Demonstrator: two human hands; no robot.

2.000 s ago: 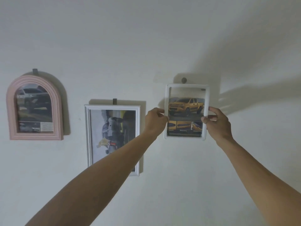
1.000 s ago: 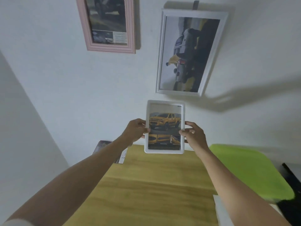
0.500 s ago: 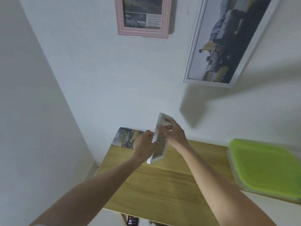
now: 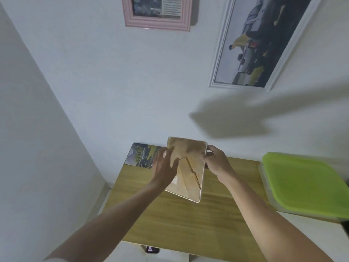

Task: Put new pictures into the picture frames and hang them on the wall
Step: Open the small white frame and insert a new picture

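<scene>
Brown backing faces up on the small white frame (image 4: pixel 188 167), held tilted above the wooden table (image 4: pixel 188 224). Right hand (image 4: pixel 217 162) pinches its right edge; left hand (image 4: pixel 163 167) lies spread, fingers relaxed, against the back. 2 frames (image 4: pixel 157 17) hang on the wall.

One camera on your head, looking forward and down past your arms, close over the yellow wooden table (image 4: pixel 188 224), facing the white wall (image 4: pixel 132 82), wide view bending the edges, pink wooden picture frame (image 4: pixel 156 23) cut off at the top
</scene>
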